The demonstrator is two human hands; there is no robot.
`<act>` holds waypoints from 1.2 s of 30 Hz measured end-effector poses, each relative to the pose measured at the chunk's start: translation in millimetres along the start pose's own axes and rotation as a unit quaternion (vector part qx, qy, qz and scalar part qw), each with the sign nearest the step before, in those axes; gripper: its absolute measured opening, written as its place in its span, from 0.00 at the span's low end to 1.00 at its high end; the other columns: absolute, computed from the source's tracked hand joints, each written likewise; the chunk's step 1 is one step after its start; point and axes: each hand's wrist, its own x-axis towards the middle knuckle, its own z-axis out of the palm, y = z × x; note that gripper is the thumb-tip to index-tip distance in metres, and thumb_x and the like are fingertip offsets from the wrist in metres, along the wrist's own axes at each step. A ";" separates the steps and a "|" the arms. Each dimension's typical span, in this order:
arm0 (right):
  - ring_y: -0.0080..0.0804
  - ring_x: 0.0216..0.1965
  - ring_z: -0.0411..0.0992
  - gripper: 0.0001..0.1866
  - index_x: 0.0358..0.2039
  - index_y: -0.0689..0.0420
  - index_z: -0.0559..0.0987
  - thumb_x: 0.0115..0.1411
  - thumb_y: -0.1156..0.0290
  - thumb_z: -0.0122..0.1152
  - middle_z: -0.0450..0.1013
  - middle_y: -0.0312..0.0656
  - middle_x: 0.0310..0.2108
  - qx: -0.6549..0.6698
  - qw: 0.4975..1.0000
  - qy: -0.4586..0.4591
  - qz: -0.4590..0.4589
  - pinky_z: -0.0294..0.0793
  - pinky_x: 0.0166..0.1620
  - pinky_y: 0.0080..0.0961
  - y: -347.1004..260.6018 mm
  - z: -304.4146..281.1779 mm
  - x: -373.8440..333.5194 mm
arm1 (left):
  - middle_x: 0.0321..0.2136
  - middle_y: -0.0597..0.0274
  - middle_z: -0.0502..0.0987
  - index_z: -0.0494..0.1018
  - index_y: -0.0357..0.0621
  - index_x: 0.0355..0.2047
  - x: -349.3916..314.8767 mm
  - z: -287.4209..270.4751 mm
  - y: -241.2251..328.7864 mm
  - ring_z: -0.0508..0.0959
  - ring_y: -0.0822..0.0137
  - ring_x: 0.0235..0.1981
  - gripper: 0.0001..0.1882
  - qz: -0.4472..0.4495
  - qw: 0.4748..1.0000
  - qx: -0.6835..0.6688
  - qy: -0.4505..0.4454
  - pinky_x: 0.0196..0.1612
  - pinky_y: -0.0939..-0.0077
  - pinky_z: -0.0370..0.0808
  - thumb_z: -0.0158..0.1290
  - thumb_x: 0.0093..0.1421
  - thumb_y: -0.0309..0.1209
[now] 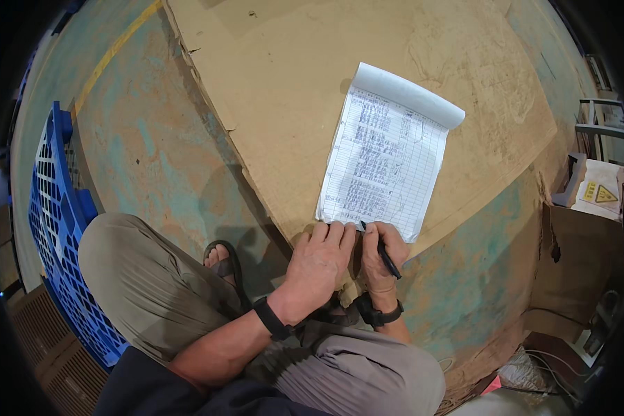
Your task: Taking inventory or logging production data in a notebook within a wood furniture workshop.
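A ruled notepad lies on a large cardboard sheet, its top pages curled back over the far edge. Rows of handwriting fill much of the left and middle of the page. My right hand grips a black pen, the tip at the bottom edge of the page. My left hand lies flat beside it, fingers stretched out onto the lower left edge of the notepad. Dark bands circle both my wrists.
A blue plastic pallet stands on edge at my left. On the right are an open cardboard box and a white piece with a yellow warning label. Cables and clutter lie at the lower right. The floor is worn green.
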 end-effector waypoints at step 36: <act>0.36 0.24 0.74 0.03 0.32 0.64 0.81 0.63 0.78 0.65 0.76 0.47 0.25 0.035 0.999 0.018 0.029 0.73 0.31 0.29 -0.8 -6.1 -6.3 | 0.43 0.57 0.72 0.71 0.37 0.61 -0.6 0.9 -0.4 0.74 0.57 0.46 0.27 0.007 1.000 0.016 0.018 0.45 0.64 0.75 0.53 0.59 0.27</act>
